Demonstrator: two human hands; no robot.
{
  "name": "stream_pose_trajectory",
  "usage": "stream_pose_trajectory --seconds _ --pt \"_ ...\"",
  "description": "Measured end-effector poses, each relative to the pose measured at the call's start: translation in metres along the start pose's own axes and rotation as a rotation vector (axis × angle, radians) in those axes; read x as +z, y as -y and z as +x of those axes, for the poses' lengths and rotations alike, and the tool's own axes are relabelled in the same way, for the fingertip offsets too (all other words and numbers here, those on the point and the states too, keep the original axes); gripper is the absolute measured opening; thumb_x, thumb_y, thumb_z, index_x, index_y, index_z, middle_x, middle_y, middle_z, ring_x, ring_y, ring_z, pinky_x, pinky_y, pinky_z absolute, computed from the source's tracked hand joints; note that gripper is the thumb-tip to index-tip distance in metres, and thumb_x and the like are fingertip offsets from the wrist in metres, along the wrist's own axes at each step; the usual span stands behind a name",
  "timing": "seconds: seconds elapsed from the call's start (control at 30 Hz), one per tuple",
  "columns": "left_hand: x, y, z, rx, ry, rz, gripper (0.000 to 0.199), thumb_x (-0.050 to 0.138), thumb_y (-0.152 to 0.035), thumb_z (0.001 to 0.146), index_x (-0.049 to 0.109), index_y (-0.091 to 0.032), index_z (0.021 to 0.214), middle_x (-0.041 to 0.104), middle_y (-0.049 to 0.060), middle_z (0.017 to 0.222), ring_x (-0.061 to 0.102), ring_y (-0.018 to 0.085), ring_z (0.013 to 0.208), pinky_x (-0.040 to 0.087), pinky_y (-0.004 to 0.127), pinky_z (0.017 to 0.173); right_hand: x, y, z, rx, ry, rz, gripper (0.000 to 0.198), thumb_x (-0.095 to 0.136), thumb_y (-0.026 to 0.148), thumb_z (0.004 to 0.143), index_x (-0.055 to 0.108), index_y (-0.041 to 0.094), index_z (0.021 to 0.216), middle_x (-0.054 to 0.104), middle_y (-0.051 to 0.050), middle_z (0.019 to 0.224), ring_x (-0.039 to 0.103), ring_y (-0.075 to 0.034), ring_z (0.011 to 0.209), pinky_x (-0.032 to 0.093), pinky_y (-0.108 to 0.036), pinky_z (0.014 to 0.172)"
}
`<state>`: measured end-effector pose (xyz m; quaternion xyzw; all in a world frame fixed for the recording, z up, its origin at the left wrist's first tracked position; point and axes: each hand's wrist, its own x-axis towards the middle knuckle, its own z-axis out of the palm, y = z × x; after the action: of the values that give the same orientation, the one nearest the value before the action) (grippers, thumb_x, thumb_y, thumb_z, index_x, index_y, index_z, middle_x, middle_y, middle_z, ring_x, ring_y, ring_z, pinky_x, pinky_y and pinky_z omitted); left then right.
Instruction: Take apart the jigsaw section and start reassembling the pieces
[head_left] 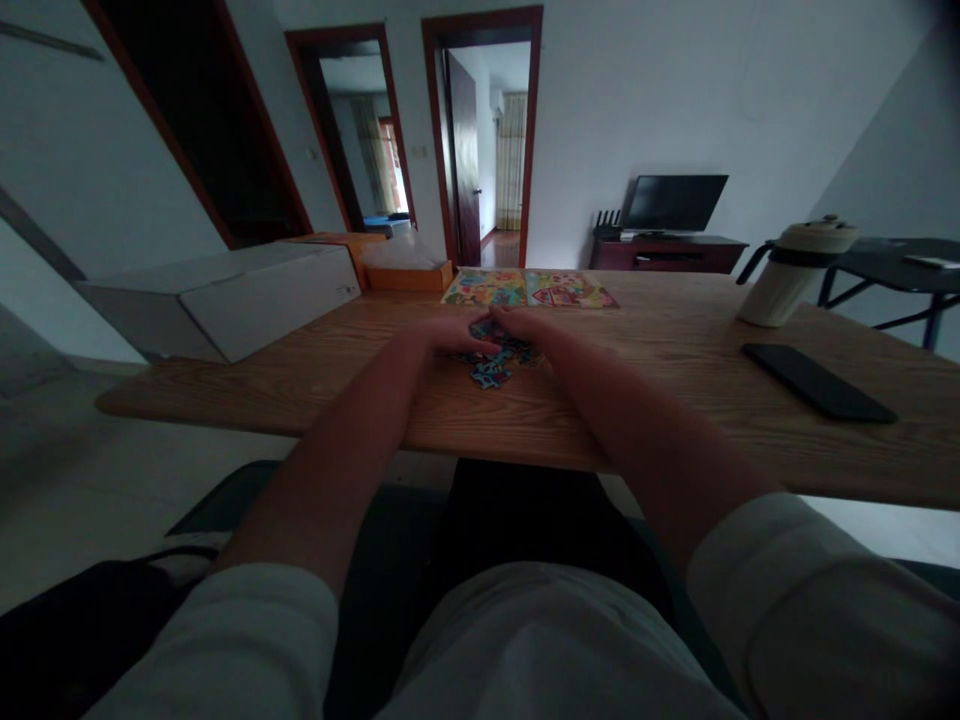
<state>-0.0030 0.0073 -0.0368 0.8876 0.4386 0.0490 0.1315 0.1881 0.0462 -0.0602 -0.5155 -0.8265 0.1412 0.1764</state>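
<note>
Left hand and right hand curve round small pieces on the table; I can't tell how open they are or if they grip any. I see none joined yet.

Arms outstretched, left hand near right hand, fingers seemingly curved

No txt legible: tiny marks on white box, colorful sheets too blurry to rd.
</note>
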Motion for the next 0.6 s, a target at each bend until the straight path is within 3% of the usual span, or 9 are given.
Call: stream_pose_trajectory --seconds 0.13,0.27,0.37,0.5,0.6 --pt "-0.001 0.005 -0.002 -0.006 0.088 0.060 0.118 0.078 -0.064 0.065 0.027 -0.025 0.164 0.039 0.012 0.165 0.045 0.030 0.145 0.037 0.038 0.117 0.002 0.008 -0.001 -0.001 0.019 0.073 0.054 0.025 0.038 0.114 0.063 0.006 0.138 0.057 -0.021 0.148 0.055 -0.024 0.135 0.038 -0.030 0.110" --pt "0.000 0.014 0.000 -0.022 0.125 -0.010 0.117 0.080 -0.063 0.062 0.030 -0.030 0.163 0.046 0.007 0.162 0.046 0.031 0.143 0.034 0.039 0.119 -0.010 0.014 -0.011 0.018 0.024 0.030 0.053 0.030 0.044 0.112 0.070 0.012 0.129 0.066 -0.019 0.138 0.061 -0.030 0.128 0.045 -0.039 0.107" --pt "-0.005 0.019 -0.002 -0.060 0.097 -0.046 0.118 0.082 -0.064 0.061 0.033 -0.031 0.163 0.048 0.004 0.160 0.048 0.032 0.142 0.034 0.037 0.119 -0.025 0.013 -0.024 -0.030 0.059 0.049 0.053 0.033 0.046 0.112 0.073 0.013 0.121 0.073 -0.016 0.126 0.068 -0.028 0.114 0.050 -0.037 0.101" --pt "-0.012 0.025 -0.008 -0.164 0.053 -0.042 0.117 0.083 -0.066 0.059 0.037 -0.030 0.161 0.050 0.006 0.159 0.047 0.035 0.142 0.037 0.040 0.117 -0.046 0.000 -0.047 -0.148 0.081 0.039 0.040 0.048 0.044 0.108 0.077 0.017 0.113 0.076 -0.011 0.120 0.069 -0.025 0.109 0.051 -0.035 0.100" --pt "-0.013 0.029 -0.008 -0.162 0.047 -0.099 0.106 0.080 -0.064 0.064 0.043 -0.028 0.157 0.055 0.008 0.154 0.051 0.032 0.140 0.042 0.038 0.113 -0.052 -0.016 -0.067 -0.197 0.076 0.074 0.032 0.058 0.041 0.104 0.079 0.019 0.112 0.077 -0.011 0.116 0.069 -0.026 0.106 0.051 -0.038 0.101"
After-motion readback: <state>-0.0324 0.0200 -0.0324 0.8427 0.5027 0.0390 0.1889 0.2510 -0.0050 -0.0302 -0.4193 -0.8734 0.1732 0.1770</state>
